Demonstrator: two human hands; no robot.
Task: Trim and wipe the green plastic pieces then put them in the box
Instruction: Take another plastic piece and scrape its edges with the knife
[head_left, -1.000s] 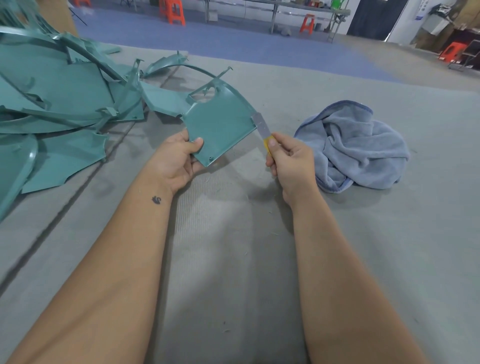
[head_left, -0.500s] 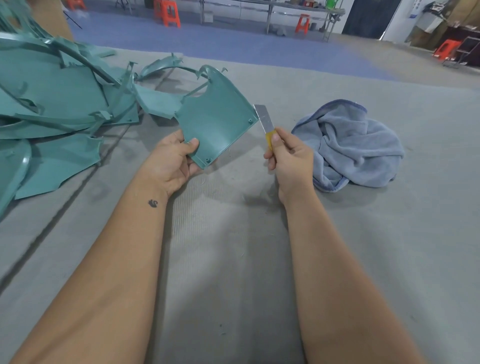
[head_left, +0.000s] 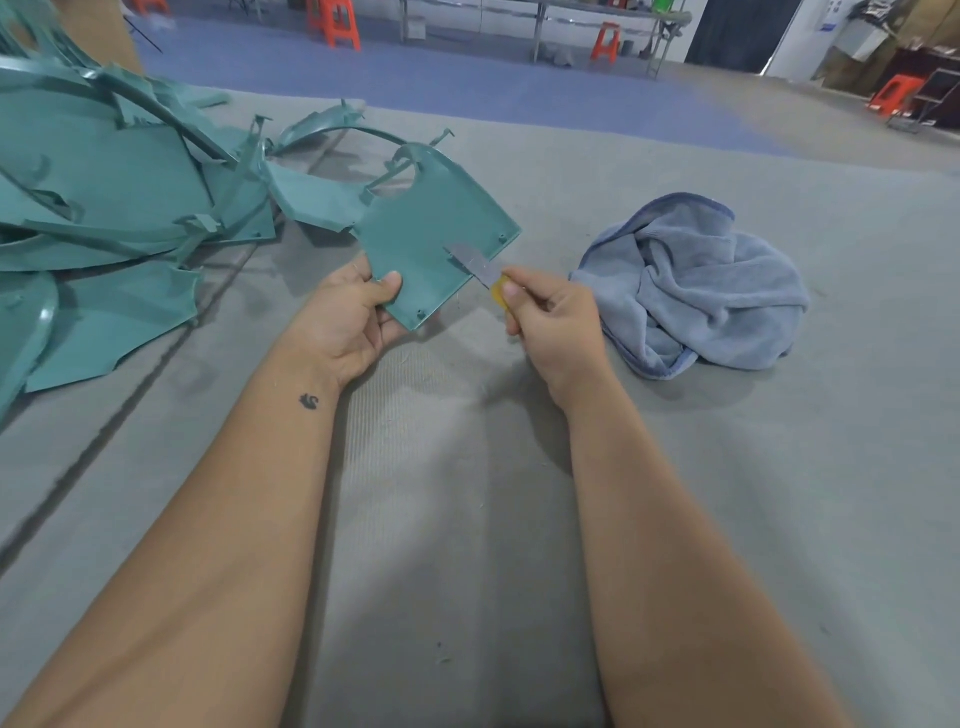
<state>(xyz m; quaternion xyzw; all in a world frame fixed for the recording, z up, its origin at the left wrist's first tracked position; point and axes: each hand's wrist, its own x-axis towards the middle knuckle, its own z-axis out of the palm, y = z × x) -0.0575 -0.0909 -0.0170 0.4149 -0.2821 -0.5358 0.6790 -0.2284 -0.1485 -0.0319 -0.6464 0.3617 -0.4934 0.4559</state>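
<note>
Two bare forearms reach forward from the bottom edge over a grey felt-covered worktable (head_left: 467, 545), and the left wrist carries a small dark swan-shaped tattoo (head_left: 309, 401). The left hand (head_left: 348, 322) pinches the near left edge of a green plastic panel (head_left: 426, 244), thumb on the upper face and fingers curled beneath, holding it tilted above the table. The right hand (head_left: 553, 325) grips a utility knife (head_left: 483, 270) with a yellow handle, fingers curled round it and the thumb pressed on top; the grey blade lies across the panel's right edge, touching the plastic near a small screw hole. The panel has a rounded cut-out at its far side and small holes at its corners. Just right of the right hand lies a crumpled blue-grey towel (head_left: 696, 286), resting on the felt and apart from the panel. To the left, a heap of further green plastic pieces (head_left: 119, 197) spreads across the table, curved strips and flat sheets overlapping one another, one flat piece lying nearest at the left edge. Beyond the table the floor is blue, with orange plastic stools (head_left: 335, 21) and a metal-legged table (head_left: 540, 21) standing on it. A white board at the far right bears a blue sign too small to read; no brand or lettering can be made out anywhere else.
</note>
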